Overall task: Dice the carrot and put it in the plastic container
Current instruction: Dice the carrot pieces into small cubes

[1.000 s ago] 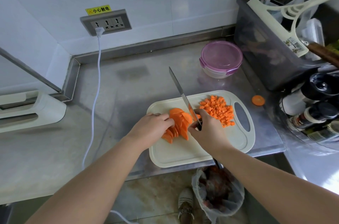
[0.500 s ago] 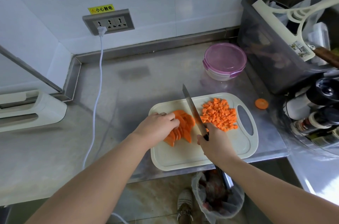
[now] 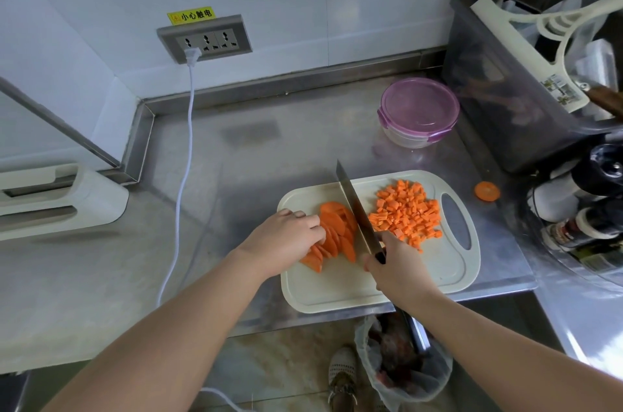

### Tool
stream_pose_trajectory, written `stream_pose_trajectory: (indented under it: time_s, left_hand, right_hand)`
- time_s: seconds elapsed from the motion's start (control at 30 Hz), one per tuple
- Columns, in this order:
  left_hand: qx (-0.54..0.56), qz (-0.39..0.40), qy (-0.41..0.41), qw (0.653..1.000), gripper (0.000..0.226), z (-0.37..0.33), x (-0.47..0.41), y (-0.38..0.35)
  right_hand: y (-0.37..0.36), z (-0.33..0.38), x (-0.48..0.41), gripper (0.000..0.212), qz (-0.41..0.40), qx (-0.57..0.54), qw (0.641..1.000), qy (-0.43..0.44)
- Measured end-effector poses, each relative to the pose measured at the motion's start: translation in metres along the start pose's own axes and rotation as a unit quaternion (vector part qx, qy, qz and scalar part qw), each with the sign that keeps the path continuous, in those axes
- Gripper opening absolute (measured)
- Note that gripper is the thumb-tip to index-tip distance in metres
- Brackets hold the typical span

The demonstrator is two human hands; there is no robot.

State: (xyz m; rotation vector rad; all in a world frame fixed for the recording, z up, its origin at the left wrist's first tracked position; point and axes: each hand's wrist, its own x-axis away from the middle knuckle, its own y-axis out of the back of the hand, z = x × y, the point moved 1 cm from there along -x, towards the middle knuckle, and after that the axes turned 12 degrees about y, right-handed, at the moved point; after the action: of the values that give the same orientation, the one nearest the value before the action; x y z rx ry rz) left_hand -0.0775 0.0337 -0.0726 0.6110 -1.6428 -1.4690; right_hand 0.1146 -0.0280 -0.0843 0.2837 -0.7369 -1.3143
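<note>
Centre frame, cutting board [image 3: 337,290] on bench [image 3: 253,158]: left hand [image 3: 286,236] grip curled over carrot slices [image 3: 337,229]; right hand [image 3: 397,271] grip clamped on knife [image 3: 354,206], blade between slices and diced carrot [image 3: 406,212]. Upper right: lidded plastic container [image 3: 418,108].

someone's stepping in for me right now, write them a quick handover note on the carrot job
Left hand holds the carrot slices steady on the cutting board.
Right hand grips the knife, blade between the slices and the diced carrot.
Done: one pile diced, on the board's right side.
To do: dice the slices, open the plastic container (purple lid on, behind the board), put everything in.
One carrot round lies on the counter right of the board.
</note>
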Motion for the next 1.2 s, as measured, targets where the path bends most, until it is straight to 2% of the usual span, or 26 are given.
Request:
stream_pose_trajectory:
  time_s: [0.1,0.2,0.27,0.3,0.33,0.4,0.43,0.47,0.53,0.6,0.73,1.0,1.13,1.2]
  left_hand:
    - [0.018,-0.013,0.001,1.0,0.022,0.002,0.001,-0.002]
    - [0.114,-0.045,0.062,0.991,0.018,0.01,0.005,0.001]
    - [0.218,-0.065,0.145,0.963,0.012,0.017,0.013,0.005]
    - [0.288,-0.056,0.192,0.937,0.008,0.018,0.019,0.006]
    - [0.361,-0.017,0.233,0.903,0.004,0.018,0.026,0.005]
    - [0.491,0.128,0.265,0.82,0.007,0.005,0.038,-0.002]
    - [0.518,0.192,0.264,0.79,0.011,-0.004,0.043,-0.007]
    - [0.52,0.229,0.259,0.781,0.012,-0.012,0.048,-0.013]
    - [0.506,0.223,0.258,0.792,0.008,-0.022,0.05,-0.02]
    - [0.499,0.169,0.275,0.804,0.001,-0.024,0.046,-0.024]
    - [0.503,0.117,0.304,0.8,0.007,-0.013,0.043,-0.021]
    - [0.532,0.153,0.312,0.772,0.005,0.008,0.044,-0.016]
    - [0.531,0.183,0.331,0.758,0.006,0.013,0.046,-0.007]
    - [0.549,0.191,0.314,0.751,0.006,0.004,0.044,-0.002]
  right_hand:
    - [0.0,0.0,-0.001,0.041,0.003,0.002,1.0,0.0]
    - [-0.001,-0.001,-0.002,0.039,0.0,0.001,1.0,-0.001]
    - [-0.004,-0.001,-0.001,0.037,0.003,0.0,1.0,0.001]
    - [-0.006,0.0,-0.001,0.035,0.006,-0.003,1.0,0.003]
    - [-0.009,0.001,0.0,0.034,0.008,-0.007,1.0,0.006]
    - [-0.014,0.005,0.001,0.033,0.013,-0.016,1.0,0.01]
    - [-0.017,0.007,0.0,0.034,0.015,-0.018,1.0,0.014]
    - [-0.019,0.009,0.0,0.035,0.017,-0.019,1.0,0.018]
    - [-0.023,0.014,0.0,0.036,0.025,-0.02,0.999,0.027]
    - [-0.025,0.017,-0.001,0.036,0.032,-0.019,0.999,0.034]
    - [-0.027,0.022,-0.005,0.037,0.038,-0.013,0.999,0.036]
    - [-0.03,0.031,-0.002,0.03,0.049,-0.03,0.998,0.038]
    - [-0.007,0.023,-0.002,0.032,0.042,0.009,0.998,0.043]
    - [0.003,0.018,-0.002,0.03,0.051,0.029,0.997,0.04]
